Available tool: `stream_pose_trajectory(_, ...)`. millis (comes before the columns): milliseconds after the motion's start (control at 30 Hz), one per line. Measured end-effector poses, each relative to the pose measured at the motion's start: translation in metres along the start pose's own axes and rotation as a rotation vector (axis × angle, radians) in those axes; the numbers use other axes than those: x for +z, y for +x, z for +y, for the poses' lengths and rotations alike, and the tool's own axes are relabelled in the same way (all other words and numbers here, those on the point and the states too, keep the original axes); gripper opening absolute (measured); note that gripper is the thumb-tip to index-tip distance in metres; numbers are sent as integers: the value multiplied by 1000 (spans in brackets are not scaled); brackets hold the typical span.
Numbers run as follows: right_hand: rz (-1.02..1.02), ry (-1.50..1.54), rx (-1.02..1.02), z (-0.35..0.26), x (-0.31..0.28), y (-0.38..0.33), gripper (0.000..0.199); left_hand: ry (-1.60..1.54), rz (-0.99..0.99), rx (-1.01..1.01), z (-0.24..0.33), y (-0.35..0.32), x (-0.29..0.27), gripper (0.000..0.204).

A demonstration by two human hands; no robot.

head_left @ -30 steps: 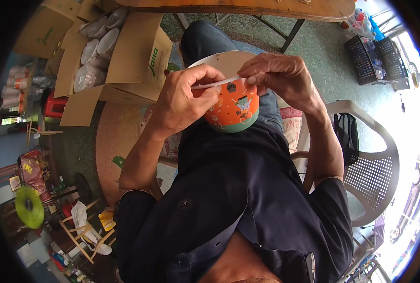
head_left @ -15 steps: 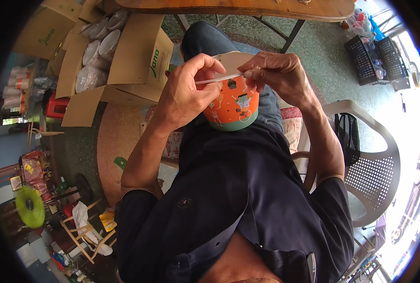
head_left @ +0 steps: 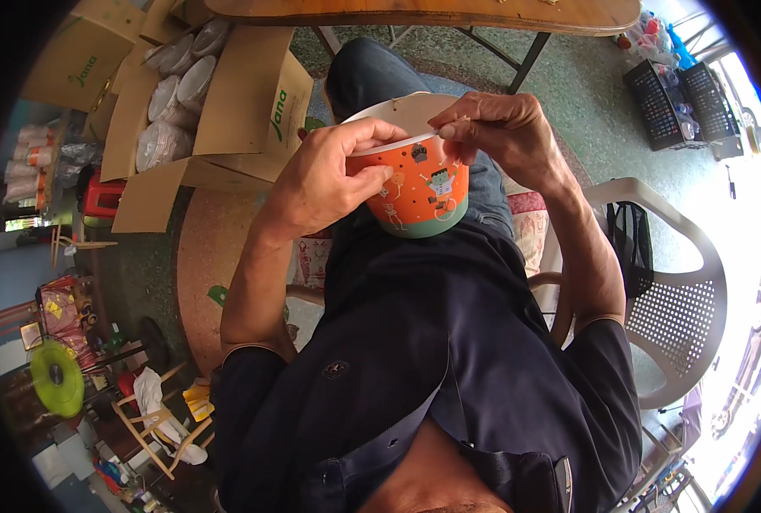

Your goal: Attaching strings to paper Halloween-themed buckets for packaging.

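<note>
Bucket (head_left: 410, 192), one; left hand (head_left: 321, 179), grip pinching rim (head_left: 395, 144); right hand (head_left: 513, 141), grip pressed together at rim, hold unclear.

Green lettering (head_left: 280, 114) on cardboard
From here I read the same short word on the open carton (head_left: 242, 94) and the left-hand carton (head_left: 77, 47); the shirt emblem (head_left: 336, 369) looks too small to read.

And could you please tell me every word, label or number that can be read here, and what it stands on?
Wording not copied; where it stands:
Open cardboard box: green lettering on its side, legible.
Cardboard box at far left: also lettered in green.
Dark shirt: round emblem, too small to read.
Orange tub: cartoon figures; any lettering too small to read.
</note>
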State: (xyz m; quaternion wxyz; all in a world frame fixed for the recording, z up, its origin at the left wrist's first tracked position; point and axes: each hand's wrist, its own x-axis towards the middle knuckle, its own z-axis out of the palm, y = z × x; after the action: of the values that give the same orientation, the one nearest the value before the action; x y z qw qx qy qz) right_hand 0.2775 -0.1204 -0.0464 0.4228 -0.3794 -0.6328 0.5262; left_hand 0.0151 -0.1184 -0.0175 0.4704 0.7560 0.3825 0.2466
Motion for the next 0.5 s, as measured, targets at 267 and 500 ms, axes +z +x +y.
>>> stream_pose_trajectory(267, -12, 1, -3, 0, 0, 0, 16, 129, -63, -47, -2, 3, -5, 26)
stream_pose_trajectory(500, -7, 9, -20, 1, 2, 1, 16, -75, 79, -24, -3, 2, 4, 24)
